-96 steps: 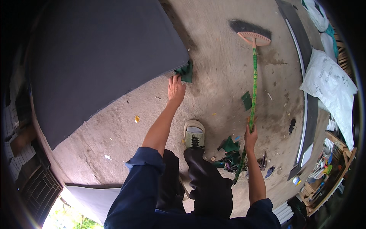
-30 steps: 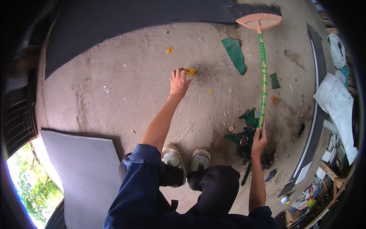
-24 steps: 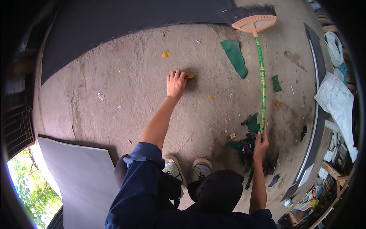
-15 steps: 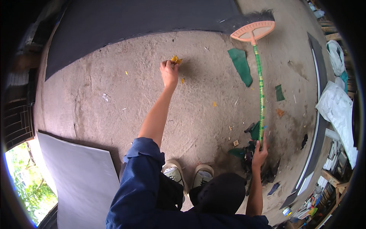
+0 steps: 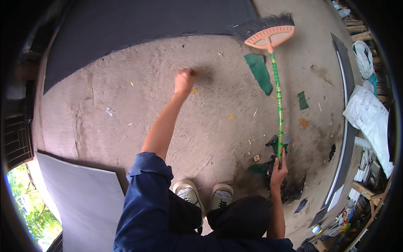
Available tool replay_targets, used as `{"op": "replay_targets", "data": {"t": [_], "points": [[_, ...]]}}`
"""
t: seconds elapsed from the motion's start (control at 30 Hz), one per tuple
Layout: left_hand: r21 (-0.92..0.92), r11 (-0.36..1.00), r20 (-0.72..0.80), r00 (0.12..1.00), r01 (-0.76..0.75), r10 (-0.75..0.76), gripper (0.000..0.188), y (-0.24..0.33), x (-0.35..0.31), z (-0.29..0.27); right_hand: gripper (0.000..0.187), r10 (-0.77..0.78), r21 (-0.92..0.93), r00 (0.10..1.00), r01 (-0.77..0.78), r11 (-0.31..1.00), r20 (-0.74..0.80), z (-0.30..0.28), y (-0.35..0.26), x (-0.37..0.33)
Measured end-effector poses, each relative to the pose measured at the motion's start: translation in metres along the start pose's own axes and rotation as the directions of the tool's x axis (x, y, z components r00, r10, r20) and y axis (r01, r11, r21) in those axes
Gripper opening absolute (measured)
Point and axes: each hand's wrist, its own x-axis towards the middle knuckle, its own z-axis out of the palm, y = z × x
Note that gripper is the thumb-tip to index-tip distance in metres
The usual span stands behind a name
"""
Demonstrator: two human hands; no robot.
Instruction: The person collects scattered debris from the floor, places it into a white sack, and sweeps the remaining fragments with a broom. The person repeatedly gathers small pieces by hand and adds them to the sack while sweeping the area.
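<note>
My left hand (image 5: 184, 82) is stretched out low over the concrete floor, its fingers pinched on a crumpled yellow scrap (image 5: 197, 72), both smeared by motion. A smaller yellow bit (image 5: 194, 90) lies on the floor just below that hand. With my right hand (image 5: 278, 173) I grip a broom by its green patterned handle (image 5: 277, 107). The broom's peach-coloured head (image 5: 269, 38) points away from me, and its black bristles (image 5: 268, 25) reach the edge of the dark sheet.
A large dark sheet (image 5: 147, 19) covers the far floor; a grey panel (image 5: 84, 197) lies at the near left. Green scraps (image 5: 259, 73) and a dark debris heap (image 5: 294, 191) lie on the right. White sacks (image 5: 369, 113) and shelves of odds and ends line the right edge.
The view has shifted slightly, so the floor and broom sit a little further left. My left hand still holds the yellow scrap, now blurred. My right hand keeps its grip on the broom.
</note>
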Motion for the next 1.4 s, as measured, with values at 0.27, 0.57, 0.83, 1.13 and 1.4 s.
{"op": "replay_targets", "data": {"t": [0.27, 0.57, 0.83, 1.13, 1.4], "points": [[-0.236, 0.969, 0.559, 0.804, -0.078, 0.201, 0.018, 0.104, -0.034, -0.019, 0.035, -0.213, -0.178, 0.977, 0.210, 0.961, 0.003, -0.031, 0.006, -0.018], [-0.232, 0.965, 0.370, 0.928, 0.124, -0.030, 0.023, 0.157, -0.101, -0.072, 0.037, -0.169, -0.270, 0.949, 0.242, 0.932, 0.267, -0.114, -0.085, -0.023], [-0.259, 0.800, 0.270, 0.836, 0.542, -0.478, 0.015, 0.157, -0.184, -0.193, 0.046, -0.145, -0.451, 0.832, 0.426, 0.784, 0.535, -0.134, -0.184, -0.030], [-0.117, 0.607, 0.171, 0.618, 0.786, -0.767, 0.019, 0.181, -0.360, -0.365, 0.044, 0.227, -0.771, 0.833, 0.318, 0.552, 0.505, -0.283, -0.221, -0.047], [-0.087, 0.436, 0.333, 0.439, 0.896, -0.835, 0.016, 0.307, -0.437, -0.437, 0.041, 0.124, -0.719, 0.819, 0.407, 0.563, 0.561, -0.363, -0.316, -0.072]]}}
